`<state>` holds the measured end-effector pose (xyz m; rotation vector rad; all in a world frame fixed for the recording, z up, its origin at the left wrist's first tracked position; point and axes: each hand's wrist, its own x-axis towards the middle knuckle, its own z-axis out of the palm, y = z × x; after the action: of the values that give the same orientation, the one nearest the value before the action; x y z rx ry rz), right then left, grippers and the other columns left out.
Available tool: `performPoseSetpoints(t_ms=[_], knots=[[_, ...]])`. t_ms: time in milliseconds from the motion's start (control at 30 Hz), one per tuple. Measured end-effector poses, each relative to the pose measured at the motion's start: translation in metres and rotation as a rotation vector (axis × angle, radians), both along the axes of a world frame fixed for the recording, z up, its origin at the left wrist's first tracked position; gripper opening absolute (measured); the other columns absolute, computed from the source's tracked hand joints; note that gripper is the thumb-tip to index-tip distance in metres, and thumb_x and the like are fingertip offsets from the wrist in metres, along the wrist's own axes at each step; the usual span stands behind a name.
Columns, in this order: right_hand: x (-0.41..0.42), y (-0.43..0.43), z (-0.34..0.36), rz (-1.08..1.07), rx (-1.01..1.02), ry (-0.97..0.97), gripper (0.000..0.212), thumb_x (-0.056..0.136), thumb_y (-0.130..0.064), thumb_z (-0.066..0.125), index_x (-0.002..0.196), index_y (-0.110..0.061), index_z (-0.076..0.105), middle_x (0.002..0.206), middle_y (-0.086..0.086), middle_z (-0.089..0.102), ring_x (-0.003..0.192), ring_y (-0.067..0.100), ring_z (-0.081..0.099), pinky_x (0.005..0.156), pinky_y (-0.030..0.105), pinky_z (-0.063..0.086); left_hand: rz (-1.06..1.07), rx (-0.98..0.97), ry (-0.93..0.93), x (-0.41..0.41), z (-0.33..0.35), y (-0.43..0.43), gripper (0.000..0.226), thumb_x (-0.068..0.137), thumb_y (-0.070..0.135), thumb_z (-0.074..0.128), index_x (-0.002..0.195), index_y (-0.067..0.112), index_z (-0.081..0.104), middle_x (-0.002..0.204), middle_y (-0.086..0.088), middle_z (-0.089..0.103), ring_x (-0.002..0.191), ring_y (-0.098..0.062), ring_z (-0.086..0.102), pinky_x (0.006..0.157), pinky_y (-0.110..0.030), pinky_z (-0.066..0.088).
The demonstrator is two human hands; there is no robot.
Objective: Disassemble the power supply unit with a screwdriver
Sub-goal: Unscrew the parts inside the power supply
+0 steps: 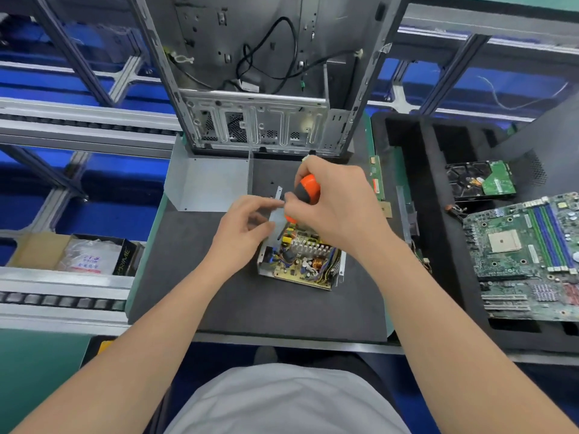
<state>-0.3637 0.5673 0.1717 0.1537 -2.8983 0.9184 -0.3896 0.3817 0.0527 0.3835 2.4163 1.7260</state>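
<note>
The screwdriver [308,191] had a bright orange handle with a dark grey grip band. The power supply unit [300,261] was bare silver metal outside. Inside it had a mustard-yellow board, a copper-coloured coil, pale silver fins and blue and yellow wires. The foam mat [250,308] under it was charcoal, with teal-green table [37,371] showing past it. Off to the side, the motherboard [526,255] was green with blue slot stripes. The hard drive [481,180] was black with a green board, and the tray [407,136] was plain black. The PC case [257,120] was dull grey with black cables.
</note>
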Motion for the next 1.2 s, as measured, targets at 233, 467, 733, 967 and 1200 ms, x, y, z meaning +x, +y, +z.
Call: performPoseSetpoints(t_ms=[233,467,733,967,1200], knots=[[-0.024,0.012,-0.007,0.1,-0.007,-0.027,0.023,0.082,-0.044,0.068,0.089,-0.025,0.056,0.072,-0.004,0.061,0.075,0.022,0.057,0.062,0.035,0.048,-0.042,-0.005,-0.081,0.0,0.007,0.003,0.044,0.096,-0.002,0.059,0.09,0.036,0.082,0.127,0.004,0.054,0.112,-0.003,0.06,0.094,-0.016,0.049],[-0.038,0.012,-0.014,0.207,0.0,-0.04,0.028,0.079,-0.046,0.067,0.09,-0.022,0.059,0.07,-0.004,0.061,0.068,0.02,0.058,0.056,0.034,0.05,0.034,0.018,-0.122,0.007,0.003,0.006,0.031,0.086,0.013,0.055,0.092,0.032,0.079,0.123,0.023,0.055,0.125,0.004,0.053,0.106,-0.026,0.043],[-0.043,0.01,-0.015,0.258,0.007,-0.042,0.029,0.079,-0.049,0.065,0.091,-0.024,0.057,0.073,-0.004,0.061,0.071,0.021,0.058,0.06,0.036,0.051,0.101,0.013,-0.114,0.01,-0.002,0.007,0.031,0.087,0.016,0.058,0.094,0.039,0.077,0.121,0.028,0.057,0.118,0.001,0.058,0.103,-0.034,0.045],[-0.044,0.006,-0.016,0.278,0.051,-0.034,0.03,0.08,-0.047,0.067,0.093,-0.022,0.059,0.072,-0.003,0.06,0.073,0.025,0.059,0.056,0.032,0.045,0.105,0.01,-0.108,0.01,-0.003,0.006,0.034,0.088,0.02,0.058,0.096,0.048,0.077,0.123,0.028,0.058,0.118,-0.005,0.06,0.109,-0.048,0.048],[-0.045,0.004,-0.017,0.285,0.06,-0.054,0.03,0.078,-0.047,0.069,0.091,-0.022,0.058,0.07,-0.006,0.059,0.073,0.024,0.058,0.052,0.028,0.035,0.112,0.017,-0.11,0.009,0.002,0.008,0.04,0.088,0.017,0.057,0.093,0.053,0.074,0.12,0.029,0.058,0.115,-0.007,0.06,0.102,-0.039,0.048]])
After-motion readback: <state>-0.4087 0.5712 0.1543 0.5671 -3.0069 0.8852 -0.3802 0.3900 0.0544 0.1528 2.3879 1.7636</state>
